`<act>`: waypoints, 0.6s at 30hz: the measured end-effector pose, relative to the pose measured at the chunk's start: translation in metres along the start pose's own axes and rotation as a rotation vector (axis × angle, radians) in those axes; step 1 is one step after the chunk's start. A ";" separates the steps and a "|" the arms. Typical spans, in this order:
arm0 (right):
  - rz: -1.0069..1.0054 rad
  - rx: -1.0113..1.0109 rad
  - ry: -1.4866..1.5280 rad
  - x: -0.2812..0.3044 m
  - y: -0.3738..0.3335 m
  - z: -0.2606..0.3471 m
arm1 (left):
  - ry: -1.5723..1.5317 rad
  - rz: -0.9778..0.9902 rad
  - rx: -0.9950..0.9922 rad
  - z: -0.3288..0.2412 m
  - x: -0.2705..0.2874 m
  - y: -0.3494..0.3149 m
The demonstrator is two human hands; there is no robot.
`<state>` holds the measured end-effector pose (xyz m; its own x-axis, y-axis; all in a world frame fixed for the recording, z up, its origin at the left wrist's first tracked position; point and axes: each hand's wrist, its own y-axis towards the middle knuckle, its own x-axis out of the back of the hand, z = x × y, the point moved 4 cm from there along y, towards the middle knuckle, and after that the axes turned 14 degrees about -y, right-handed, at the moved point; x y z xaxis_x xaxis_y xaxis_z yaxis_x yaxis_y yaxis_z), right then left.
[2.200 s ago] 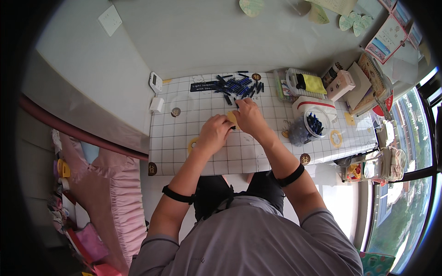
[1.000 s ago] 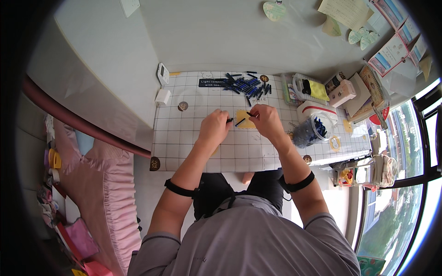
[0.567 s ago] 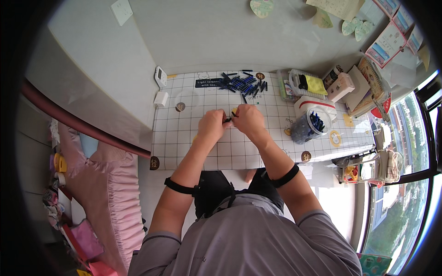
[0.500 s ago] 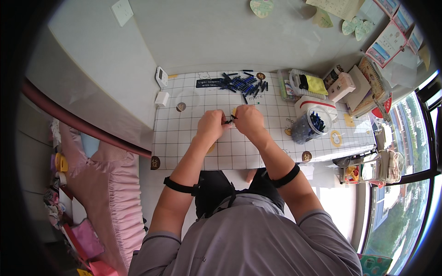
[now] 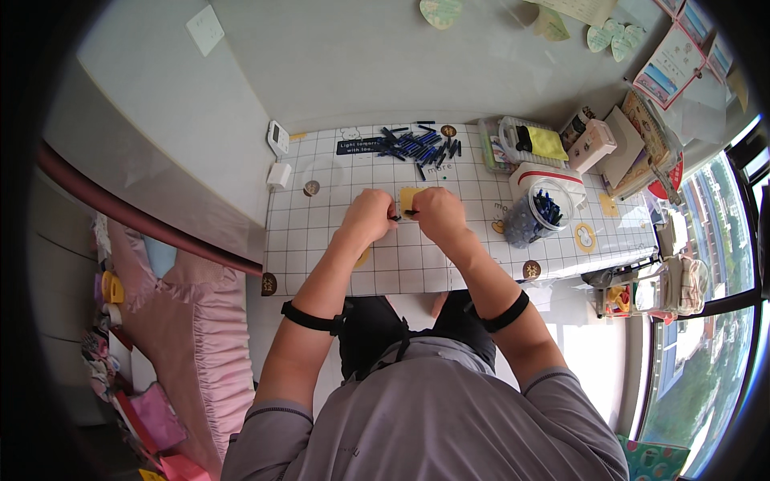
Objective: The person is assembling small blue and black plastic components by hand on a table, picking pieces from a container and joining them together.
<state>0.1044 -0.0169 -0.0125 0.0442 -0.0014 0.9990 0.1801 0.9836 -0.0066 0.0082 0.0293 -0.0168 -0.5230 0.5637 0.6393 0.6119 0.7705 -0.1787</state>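
Over the middle of the table, my left hand (image 5: 369, 215) is closed in a pinch on a small black piece (image 5: 396, 217), of which only the end shows. My right hand (image 5: 439, 215) is also closed, gripping another small dark piece (image 5: 411, 212). A narrow gap separates the two hands, with a yellow printed square (image 5: 407, 195) on the tablecloth behind it. Beyond them lies a loose pile of short dark blue and black tubes (image 5: 421, 146). To the right of my right hand stands a clear jar (image 5: 525, 231) holding similar tubes.
The white checked tablecloth (image 5: 313, 256) covers the table against the wall. Clear plastic boxes (image 5: 497, 148), a yellow cloth (image 5: 548, 143), a white case (image 5: 525, 178) and a pink box (image 5: 592, 146) stand at the back right. A small white timer (image 5: 277, 138) sits at the left edge.
My hands have drawn slightly apart. The dark pieces that nearly met between the fingers are now separated, one in each hand. The pile and the jar stay in place.
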 end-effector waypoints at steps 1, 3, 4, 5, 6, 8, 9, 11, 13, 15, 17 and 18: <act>-0.008 0.015 -0.005 -0.001 0.000 0.001 | -0.004 0.002 -0.021 -0.001 0.000 -0.001; -0.058 0.049 0.022 -0.003 -0.001 -0.001 | -0.005 0.002 -0.041 0.000 -0.001 -0.004; -0.074 0.060 0.032 -0.004 -0.001 -0.003 | -0.050 -0.035 -0.077 0.000 0.001 -0.006; -0.116 0.050 0.214 -0.005 -0.003 -0.006 | -0.071 -0.054 -0.094 0.002 0.001 -0.009; -0.132 0.042 0.308 -0.006 -0.006 -0.007 | -0.093 -0.069 -0.110 0.004 0.000 -0.011; -0.203 -0.017 0.594 -0.005 -0.010 -0.011 | -0.353 -0.166 -0.152 0.012 -0.003 -0.014; -0.226 -0.045 0.692 -0.005 -0.012 -0.011 | -0.440 -0.198 -0.165 0.016 -0.004 -0.016; -0.311 -0.045 0.817 -0.005 -0.018 -0.009 | -0.627 -0.294 -0.309 0.020 -0.008 -0.018; -0.376 -0.027 0.842 -0.009 -0.022 -0.009 | -0.703 -0.334 -0.407 0.021 -0.013 -0.019; -0.446 0.053 0.785 -0.015 -0.023 -0.007 | -0.720 -0.340 -0.453 0.021 -0.016 -0.021; -0.497 0.141 0.681 -0.012 -0.025 -0.005 | -0.624 -0.379 -0.468 0.020 -0.016 -0.024; -0.502 0.170 0.643 -0.011 -0.027 -0.003 | -0.592 -0.392 -0.470 0.019 -0.016 -0.025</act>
<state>0.1021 -0.0440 -0.0234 0.5603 -0.4989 0.6612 0.1790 0.8523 0.4914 -0.0103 0.0064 -0.0369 -0.8924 0.4458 0.0705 0.4364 0.8125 0.3864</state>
